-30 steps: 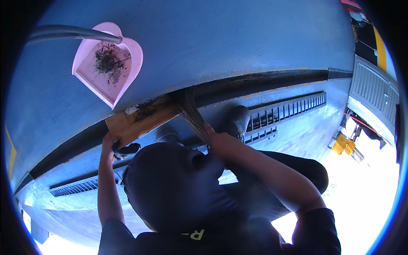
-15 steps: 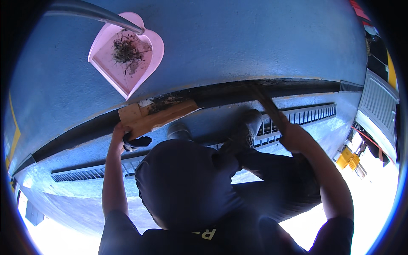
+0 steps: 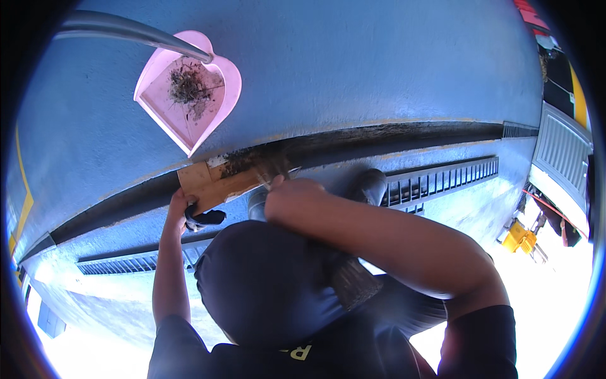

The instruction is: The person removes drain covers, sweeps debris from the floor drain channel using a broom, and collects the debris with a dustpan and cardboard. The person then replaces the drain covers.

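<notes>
A folded piece of brown cardboard (image 3: 224, 191) lies over the open floor channel (image 3: 404, 134), with dark dirt (image 3: 243, 162) along its far side. At its left end my left hand (image 3: 179, 203) is closed on the cardboard's edge. A black cloth or glove (image 3: 207, 218) hangs by that hand; whether it is also gripped cannot be made out. My right hand (image 3: 291, 197) is closed round a brown brush-like tool (image 3: 273, 168), smeared by motion, whose end is over the right part of the cardboard and the dirt.
Beyond the channel a pink dustpan (image 3: 231, 76) with a grey handle (image 3: 132, 29) holds a heap of dry debris (image 3: 188, 85). Slotted drain grates (image 3: 451, 174) lie on the near side, beside my boots (image 3: 369, 186). A yellow object (image 3: 519, 237) stands at the right.
My right hand has swung left with the brush-like tool, from above the channel on the right to the cardboard. My left hand still grips the cardboard. The view has shifted slightly.
</notes>
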Action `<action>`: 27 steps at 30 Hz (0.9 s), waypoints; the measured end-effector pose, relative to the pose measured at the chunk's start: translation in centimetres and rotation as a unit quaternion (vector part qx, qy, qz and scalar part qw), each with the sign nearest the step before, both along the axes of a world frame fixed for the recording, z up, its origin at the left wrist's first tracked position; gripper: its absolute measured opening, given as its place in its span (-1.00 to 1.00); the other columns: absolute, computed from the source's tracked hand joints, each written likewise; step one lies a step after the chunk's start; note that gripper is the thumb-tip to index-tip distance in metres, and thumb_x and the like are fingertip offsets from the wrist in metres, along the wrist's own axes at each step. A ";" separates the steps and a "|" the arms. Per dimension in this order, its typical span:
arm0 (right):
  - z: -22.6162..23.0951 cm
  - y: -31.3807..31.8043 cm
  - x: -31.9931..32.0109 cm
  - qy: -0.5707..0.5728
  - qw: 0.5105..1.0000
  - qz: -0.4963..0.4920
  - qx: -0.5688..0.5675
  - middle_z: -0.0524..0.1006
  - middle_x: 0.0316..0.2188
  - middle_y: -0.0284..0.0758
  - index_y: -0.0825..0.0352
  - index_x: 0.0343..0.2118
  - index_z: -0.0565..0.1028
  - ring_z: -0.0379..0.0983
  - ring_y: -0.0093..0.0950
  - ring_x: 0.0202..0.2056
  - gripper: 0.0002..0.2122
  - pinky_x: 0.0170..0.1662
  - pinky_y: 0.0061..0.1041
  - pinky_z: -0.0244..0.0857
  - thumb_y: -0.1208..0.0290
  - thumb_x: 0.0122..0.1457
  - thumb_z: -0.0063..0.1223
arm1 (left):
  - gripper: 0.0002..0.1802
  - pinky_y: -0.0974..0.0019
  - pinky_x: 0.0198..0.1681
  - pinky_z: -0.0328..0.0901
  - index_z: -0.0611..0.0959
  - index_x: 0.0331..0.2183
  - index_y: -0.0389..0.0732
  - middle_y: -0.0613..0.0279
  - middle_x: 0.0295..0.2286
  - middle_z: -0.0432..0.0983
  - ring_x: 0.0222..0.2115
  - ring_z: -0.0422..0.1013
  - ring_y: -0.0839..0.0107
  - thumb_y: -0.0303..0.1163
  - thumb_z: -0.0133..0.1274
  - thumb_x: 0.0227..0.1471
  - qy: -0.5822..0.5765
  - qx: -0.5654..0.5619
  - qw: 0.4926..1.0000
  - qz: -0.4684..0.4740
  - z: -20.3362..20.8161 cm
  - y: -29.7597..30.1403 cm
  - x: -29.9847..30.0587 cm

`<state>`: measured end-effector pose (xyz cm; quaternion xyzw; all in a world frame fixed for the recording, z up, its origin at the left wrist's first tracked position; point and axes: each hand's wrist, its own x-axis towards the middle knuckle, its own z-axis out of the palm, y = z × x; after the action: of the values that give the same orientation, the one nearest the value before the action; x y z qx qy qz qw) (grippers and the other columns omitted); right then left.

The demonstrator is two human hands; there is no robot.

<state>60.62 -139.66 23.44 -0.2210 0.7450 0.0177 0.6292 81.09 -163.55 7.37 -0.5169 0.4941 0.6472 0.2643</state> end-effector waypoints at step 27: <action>15.4 7.2 -4.9 -0.020 0.968 0.093 0.230 0.57 -0.34 0.00 0.24 0.34 -0.09 0.56 -0.14 -0.31 -0.28 -0.16 -0.20 0.41 0.34 0.14 -0.05 | -0.42 0.28 0.06 0.33 0.38 0.05 -0.27 0.11 -0.06 0.45 -0.05 0.41 0.31 -0.66 0.01 -0.08 0.098 0.108 0.986 0.079 -2.1 -0.6 2.4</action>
<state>55.68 -132.42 38.81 -0.1391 0.6842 0.2428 0.6734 83.50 -164.19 5.24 -0.4564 0.4026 0.7632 0.2173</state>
